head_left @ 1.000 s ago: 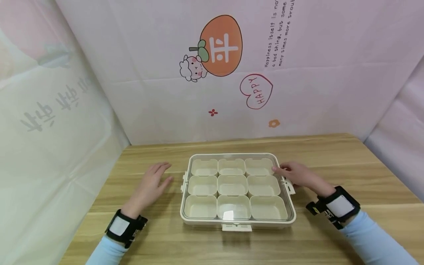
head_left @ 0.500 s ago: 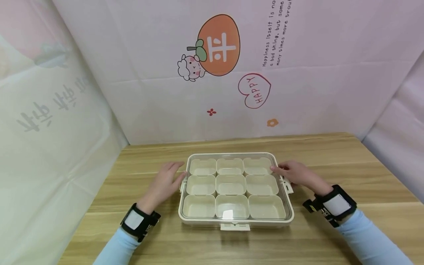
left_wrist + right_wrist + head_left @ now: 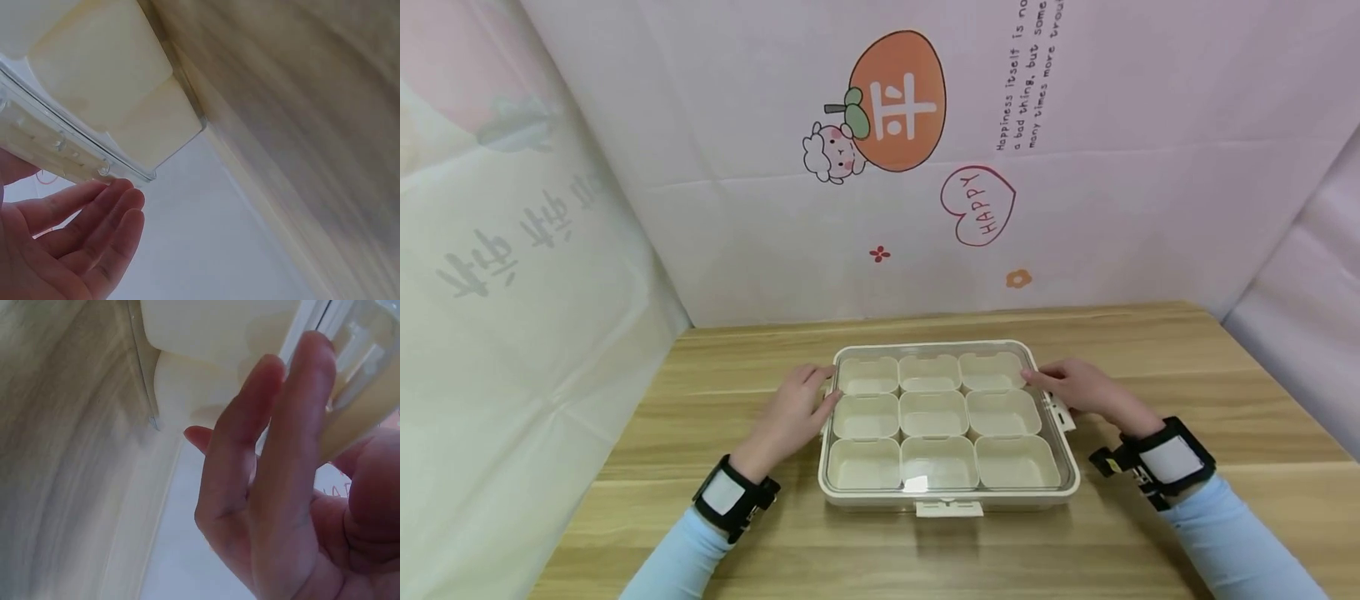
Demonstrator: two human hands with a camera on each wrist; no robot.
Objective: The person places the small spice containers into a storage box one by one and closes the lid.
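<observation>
A cream food storage box [image 3: 951,498] with a see-through lid stands on the wooden table between both hands. Under the lid sit several cream cups [image 3: 934,414] in rows, with nothing visible inside them. Its front latch [image 3: 949,509] and right latch [image 3: 1061,414] stick outward. My left hand [image 3: 792,417] holds the left rim, thumb on top, and in the left wrist view its bent fingers [image 3: 119,231] touch the lid's edge. My right hand [image 3: 1086,390] grips the right rim near the back corner, thumb on the lid and fingers [image 3: 290,456] at the side.
The wooden table [image 3: 925,558] ends at a printed white cloth wall [image 3: 760,242] behind the box. Cloth also hangs on the left and right sides. Black straps with small cameras sit on both wrists.
My left hand has come in from the left and taken hold of the box's left rim. The box has shifted slightly to the right. My right hand stays at the right rim.
</observation>
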